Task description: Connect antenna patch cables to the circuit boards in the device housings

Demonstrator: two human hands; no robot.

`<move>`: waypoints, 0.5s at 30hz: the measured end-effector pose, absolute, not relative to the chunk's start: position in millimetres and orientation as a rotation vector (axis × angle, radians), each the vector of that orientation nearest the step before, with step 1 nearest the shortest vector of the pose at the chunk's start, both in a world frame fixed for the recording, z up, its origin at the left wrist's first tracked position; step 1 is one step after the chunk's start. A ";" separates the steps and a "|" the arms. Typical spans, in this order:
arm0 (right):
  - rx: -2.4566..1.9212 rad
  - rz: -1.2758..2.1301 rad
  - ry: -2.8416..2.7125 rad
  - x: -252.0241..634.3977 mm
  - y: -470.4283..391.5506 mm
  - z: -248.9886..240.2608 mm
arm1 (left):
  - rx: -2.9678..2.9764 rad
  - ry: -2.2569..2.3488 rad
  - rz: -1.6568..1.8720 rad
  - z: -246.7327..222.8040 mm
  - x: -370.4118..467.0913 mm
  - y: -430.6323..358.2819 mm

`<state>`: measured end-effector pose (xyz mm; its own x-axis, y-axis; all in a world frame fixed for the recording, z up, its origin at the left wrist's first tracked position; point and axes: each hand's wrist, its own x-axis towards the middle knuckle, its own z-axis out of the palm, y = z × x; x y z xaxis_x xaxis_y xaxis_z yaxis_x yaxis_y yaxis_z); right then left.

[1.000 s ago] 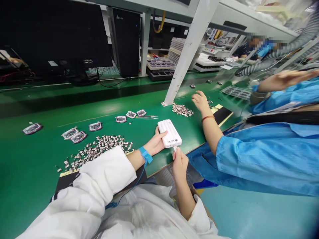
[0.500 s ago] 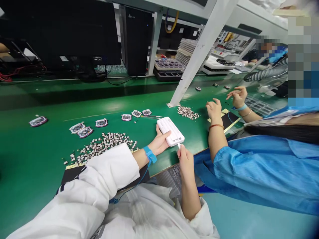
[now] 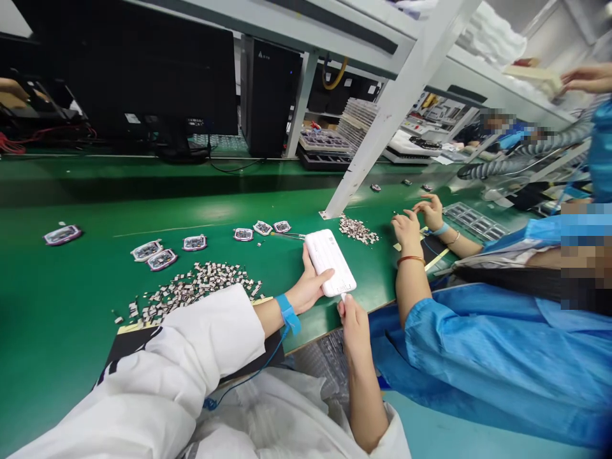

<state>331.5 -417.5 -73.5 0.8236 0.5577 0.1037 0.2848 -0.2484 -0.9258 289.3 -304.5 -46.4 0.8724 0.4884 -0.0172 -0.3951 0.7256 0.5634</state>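
The left hand (image 3: 308, 288) grips a white power bank (image 3: 331, 262) from its left side, thumb across the upper face and fingers underneath, holding it over the near edge of a green table (image 3: 109, 210). The right hand (image 3: 355, 319), just nearer, is closed with thumb and fingertips pinching a small white plug (image 3: 343, 297) at the power bank's near end; how far in the plug sits, I cannot tell. A blue strap (image 3: 289, 313) with a coiled cord circles the left wrist. To the left lies a loose pile of small parts (image 3: 201, 284), partly beside a black mat (image 3: 125, 347) under the white sleeve. Farther off, tweezers (image 3: 285, 235) lie next to three framed circuit boards (image 3: 262, 227), their right end meeting the power bank's outline. A smaller pile (image 3: 357, 229) lies far right of the power bank, near a co-worker's hands (image 3: 407, 228), which are raised with fingers bent. A black monitor (image 3: 182, 76) and a computer tower (image 3: 270, 95) stand at the far left.
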 end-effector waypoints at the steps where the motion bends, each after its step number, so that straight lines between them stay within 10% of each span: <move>1: -1.849 0.281 -0.648 331.7 -417.6 -74.1 | 0.594 0.161 0.494 -45.4 288.4 -304.8; 15: -1.878 0.094 -0.904 333.2 -419.7 -79.1 | 0.563 0.066 0.458 -32.7 284.5 -296.1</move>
<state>333.2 -419.7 -79.1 0.7165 0.6217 0.3166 0.5431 -0.2123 -0.8124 284.5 -296.1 -32.7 0.8978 0.4360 0.0626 -0.4003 0.7482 0.5291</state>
